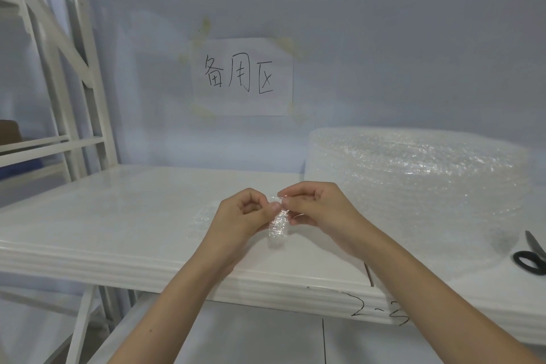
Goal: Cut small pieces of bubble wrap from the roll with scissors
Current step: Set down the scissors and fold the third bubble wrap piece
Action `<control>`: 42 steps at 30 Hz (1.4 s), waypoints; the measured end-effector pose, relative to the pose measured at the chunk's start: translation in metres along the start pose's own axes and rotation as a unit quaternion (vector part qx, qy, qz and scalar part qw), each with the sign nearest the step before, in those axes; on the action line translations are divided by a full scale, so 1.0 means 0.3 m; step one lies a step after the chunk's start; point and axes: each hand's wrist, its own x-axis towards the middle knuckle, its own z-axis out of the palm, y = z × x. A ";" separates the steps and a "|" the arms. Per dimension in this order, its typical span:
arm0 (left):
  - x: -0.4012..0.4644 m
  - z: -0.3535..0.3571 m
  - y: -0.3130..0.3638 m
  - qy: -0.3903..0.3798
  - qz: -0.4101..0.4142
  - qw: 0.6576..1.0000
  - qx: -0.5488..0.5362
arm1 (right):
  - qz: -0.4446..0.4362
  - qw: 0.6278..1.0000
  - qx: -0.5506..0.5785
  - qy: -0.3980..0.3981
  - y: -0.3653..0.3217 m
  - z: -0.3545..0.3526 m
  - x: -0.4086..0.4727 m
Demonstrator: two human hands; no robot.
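A small clear piece of bubble wrap point(278, 227) hangs between my two hands above the white shelf. My left hand point(240, 216) pinches its upper left edge with curled fingers. My right hand point(317, 208) pinches its top right edge. The big bubble wrap roll point(413, 174) lies on the shelf at the right, with a loose sheet spread out in front of it. Black-handled scissors point(531, 257) lie on that sheet at the far right edge, apart from both hands.
The white shelf board point(118, 216) runs across the view, with "2-3" written on its front edge. A faint flat piece of bubble wrap point(204, 217) lies left of my hands. A paper sign point(242, 77) hangs on the back wall. White rack posts point(88, 83) stand at the left.
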 end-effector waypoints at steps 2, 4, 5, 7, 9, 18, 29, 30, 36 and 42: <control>0.000 0.002 0.003 0.009 -0.002 1.000 -0.009 | 0.000 1.000 0.007 0.004 -0.005 0.001 0.005; 0.002 0.001 0.007 0.020 -0.005 1.000 -0.020 | -0.005 1.000 0.011 0.012 -0.012 0.004 0.010; 0.004 -0.002 0.008 0.023 -0.010 0.999 -0.022 | -0.008 1.000 0.011 0.016 -0.016 0.005 0.014; 0.001 -0.008 0.012 0.022 -0.020 0.999 -0.015 | -0.016 0.999 0.010 0.026 -0.025 0.009 0.022; -0.005 -0.014 0.019 0.019 -0.021 1.000 0.000 | -0.024 0.999 0.008 0.034 -0.032 0.015 0.030; -0.009 -0.062 0.042 0.028 -0.012 0.999 0.040 | -0.036 0.999 -0.024 0.022 -0.052 0.067 0.066; -0.011 -0.170 0.032 0.035 -0.058 0.996 0.062 | -0.020 0.998 -0.037 0.039 -0.020 0.094 0.156; -0.009 -0.181 0.034 0.038 -0.057 0.996 0.064 | -0.016 0.998 -0.037 0.042 -0.014 0.092 0.165; 0.048 -0.275 0.069 0.112 -0.008 0.991 0.068 | 0.023 0.996 -0.084 0.032 0.042 0.089 0.193; 0.124 -0.322 0.050 0.173 0.002 0.982 0.077 | 0.037 0.976 -0.207 0.049 0.090 0.093 0.229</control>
